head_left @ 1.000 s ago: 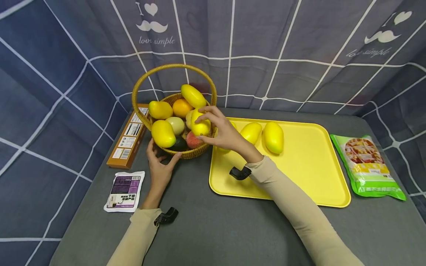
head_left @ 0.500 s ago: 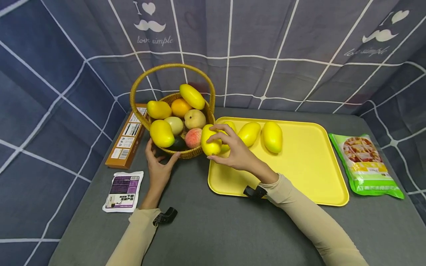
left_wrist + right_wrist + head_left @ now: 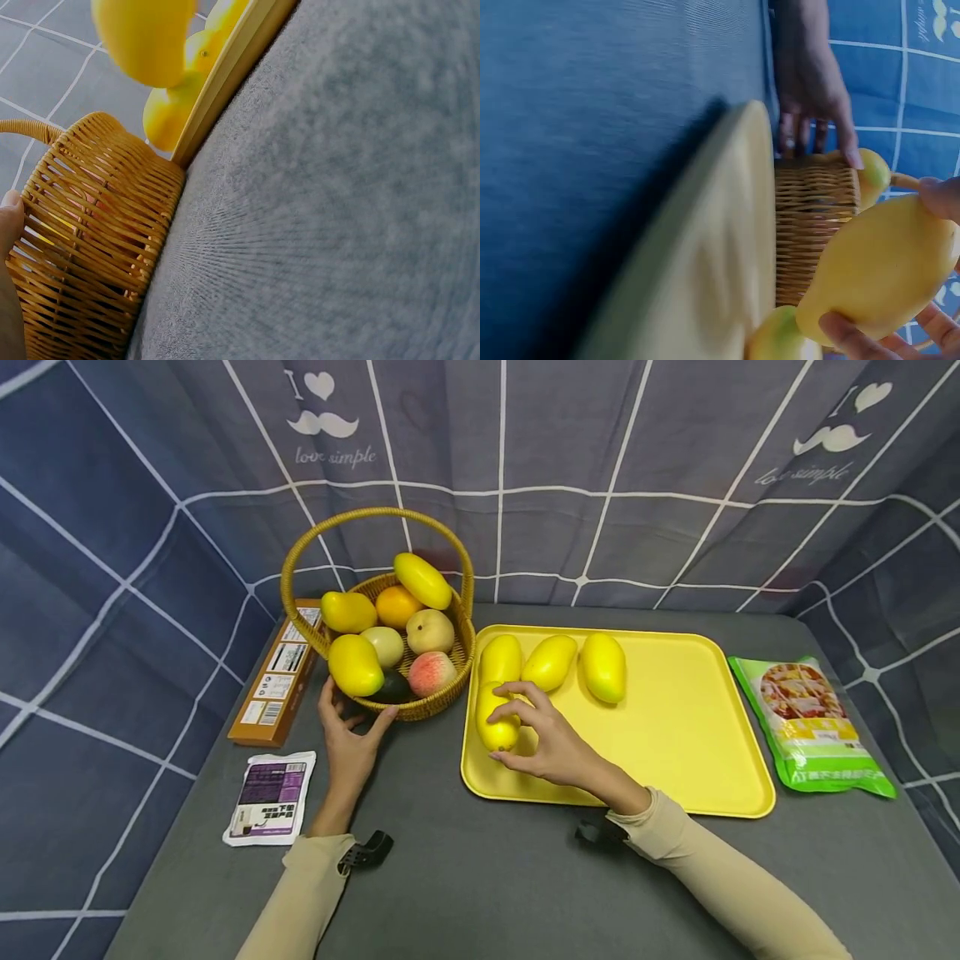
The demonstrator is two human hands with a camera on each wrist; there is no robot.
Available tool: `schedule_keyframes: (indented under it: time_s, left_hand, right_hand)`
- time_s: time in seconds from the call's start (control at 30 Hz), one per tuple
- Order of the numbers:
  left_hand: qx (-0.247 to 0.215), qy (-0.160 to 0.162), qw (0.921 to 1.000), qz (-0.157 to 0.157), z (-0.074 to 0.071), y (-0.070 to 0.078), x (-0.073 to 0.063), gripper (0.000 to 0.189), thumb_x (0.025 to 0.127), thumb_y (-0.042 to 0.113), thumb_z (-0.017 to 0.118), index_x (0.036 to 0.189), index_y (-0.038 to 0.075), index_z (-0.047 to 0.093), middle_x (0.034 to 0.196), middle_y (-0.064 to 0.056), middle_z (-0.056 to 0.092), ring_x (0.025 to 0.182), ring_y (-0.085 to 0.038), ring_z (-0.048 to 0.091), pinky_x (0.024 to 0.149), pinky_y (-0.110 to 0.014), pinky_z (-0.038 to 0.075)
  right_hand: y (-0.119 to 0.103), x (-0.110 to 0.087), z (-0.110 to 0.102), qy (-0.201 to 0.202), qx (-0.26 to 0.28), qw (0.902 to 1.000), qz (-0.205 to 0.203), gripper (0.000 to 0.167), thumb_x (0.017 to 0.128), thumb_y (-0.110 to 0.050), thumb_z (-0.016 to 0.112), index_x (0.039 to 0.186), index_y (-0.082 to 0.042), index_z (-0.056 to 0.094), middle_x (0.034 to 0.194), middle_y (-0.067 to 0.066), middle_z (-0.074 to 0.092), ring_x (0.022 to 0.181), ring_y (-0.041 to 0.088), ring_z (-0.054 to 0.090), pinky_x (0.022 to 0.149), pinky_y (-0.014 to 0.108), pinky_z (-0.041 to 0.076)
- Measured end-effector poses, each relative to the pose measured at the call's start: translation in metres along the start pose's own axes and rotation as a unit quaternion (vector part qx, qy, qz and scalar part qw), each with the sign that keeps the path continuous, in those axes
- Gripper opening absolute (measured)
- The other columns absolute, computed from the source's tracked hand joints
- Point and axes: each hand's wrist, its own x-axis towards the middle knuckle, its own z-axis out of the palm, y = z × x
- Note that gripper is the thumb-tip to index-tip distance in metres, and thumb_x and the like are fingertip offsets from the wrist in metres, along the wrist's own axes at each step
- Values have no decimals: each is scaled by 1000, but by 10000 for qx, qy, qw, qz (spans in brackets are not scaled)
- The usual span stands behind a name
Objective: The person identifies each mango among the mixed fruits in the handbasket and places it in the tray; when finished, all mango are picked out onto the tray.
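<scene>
Across the near part of the desk (image 3: 480,893) extend the left sleeve (image 3: 300,897) and the right sleeve (image 3: 738,881), both beige, each with a black band (image 3: 365,852) at the wrist. Toward the desk's left edge lies a white and purple pouch (image 3: 268,797).

The right hand (image 3: 551,743) is above the left part of the tray (image 3: 667,752). Its thumb and fingers are parted by the width of the held mango (image 3: 495,718) and curled about it. This mango is over the tray beside its left edge, toward the near left corner; the right wrist view shows it raised above the rim. Whether it touches the fruit beyond it cannot be told.

The left hand (image 3: 352,747) grips the near left wall of the basket (image 3: 435,706), thumb at the rim, fingers spread well apart from it; the fingertips are partly hidden.

Just beyond the tray's right edge lies a green bag (image 3: 813,722). Along the desk's left edge lies a brown box (image 3: 273,681), beside the basket.

The basket stands by the tray's left edge, handle (image 3: 375,512) upright. Its contents include an avocado (image 3: 392,687), a peach (image 3: 432,673), a pale green fruit (image 3: 383,647), a pear (image 3: 431,632), an orange (image 3: 397,607) and three basket mangoes (image 3: 356,666).

Near the tray's far edge, in its left half, lie three tray mangoes (image 3: 550,662). Beyond the desk's far edge hangs a checked curtain (image 3: 555,435).
</scene>
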Motion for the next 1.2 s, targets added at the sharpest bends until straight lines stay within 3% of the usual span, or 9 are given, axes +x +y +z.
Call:
schedule_keyframes:
  time_s: [0.27, 0.63, 0.9, 1.2]
  left_hand:
    - [50, -4, 10000, -43, -1, 2, 0, 93, 82, 3, 76, 153, 1, 16, 153, -22, 26, 134, -33, 37, 96, -54, 39]
    - [52, -17, 10000, -83, -1, 1, 0, 92, 83, 4, 76, 153, 2, 16, 154, -18, 26, 135, -30, 37, 97, -51, 38]
    - [85, -19, 9999, -128, -1, 2, 0, 92, 83, 5, 76, 153, 3, 16, 155, -17, 24, 138, -30, 34, 98, -53, 38]
    - [109, -28, 9999, -104, 0, 3, -1, 92, 83, 5, 76, 153, 2, 17, 155, -18, 24, 137, -30, 35, 98, -52, 38]
  right_hand:
    - [2, -17, 6, -336, -4, 9994, 97, 39, 75, -24, 85, 107, -19, 63, 134, 8, 47, 129, 23, 43, 103, 37, 43]
    - [5, -23, 11, -387, -11, 9992, 70, 40, 75, -24, 87, 107, -20, 64, 134, 10, 47, 128, 25, 43, 100, 40, 45]
    - [5, -25, 13, -287, -364, 9988, 165, 45, 70, -25, 90, 105, -19, 62, 129, 9, 46, 124, 29, 42, 100, 46, 43]
    - [7, -29, 11, -509, -686, 9953, 457, 65, 69, -28, 89, 126, -19, 59, 147, 15, 38, 132, 34, 36, 103, 51, 39]
